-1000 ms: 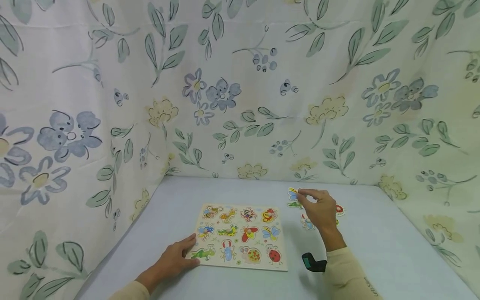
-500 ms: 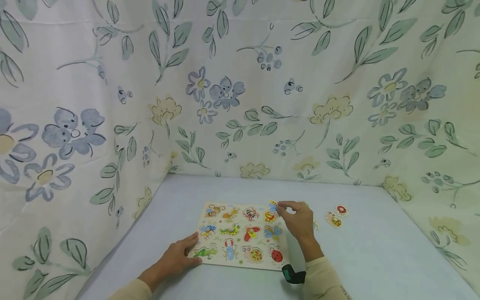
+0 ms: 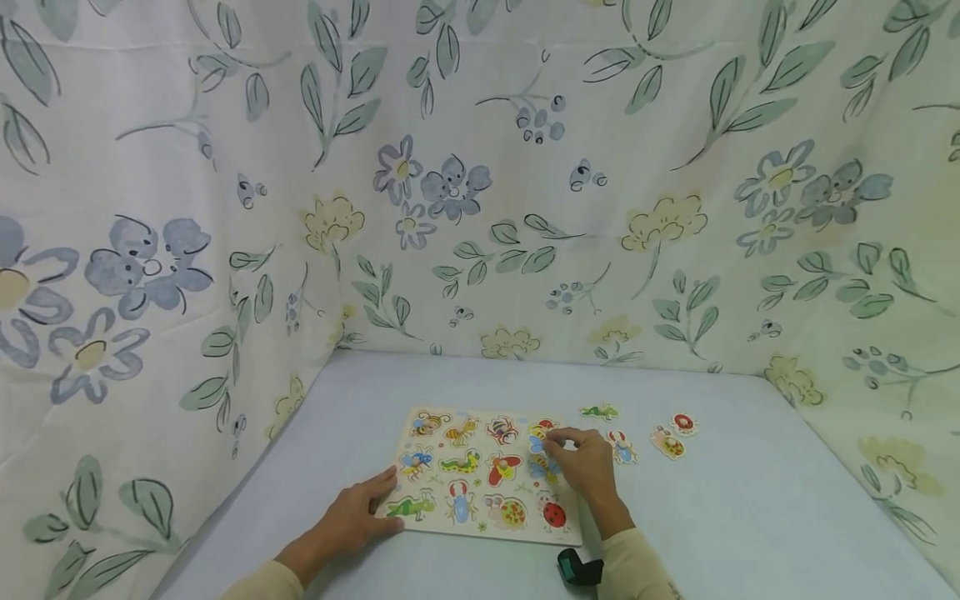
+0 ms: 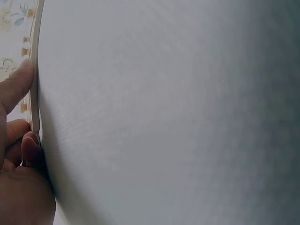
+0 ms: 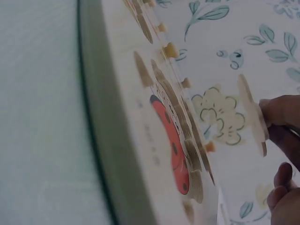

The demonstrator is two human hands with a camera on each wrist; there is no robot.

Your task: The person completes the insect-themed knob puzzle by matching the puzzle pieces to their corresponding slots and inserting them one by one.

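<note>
A wooden insect puzzle board (image 3: 435, 523) lies on the table. My left hand (image 3: 352, 512) holds its near left corner, thumb along the near edge and fingers at the left side; the left wrist view shows the thumb (image 4: 18, 86) against the board's rim. My right hand (image 3: 588, 467) pinches a puzzle piece, a blue-winged insect with a yellow-striped body (image 3: 537, 439), between thumb and fingertips. In the right wrist view this piece (image 5: 253, 117) is tilted on edge, apart from the board. Below it, the board's middle row shows a similar blue-winged picture (image 3: 546, 473), partly covered.
Right of the board lie loose pieces: a green grasshopper (image 3: 599, 412), a blue beetle (image 3: 622, 447), a snail (image 3: 667, 442) and a round red insect (image 3: 683, 424). Several knobbed pieces sit in the board. A floral curtain (image 3: 510, 275) borders the table (image 3: 720, 517).
My right hand has carried the blue-winged piece from the loose pieces leftward and then toward me, over the board's right side. The left hand stays at the board's corner.
</note>
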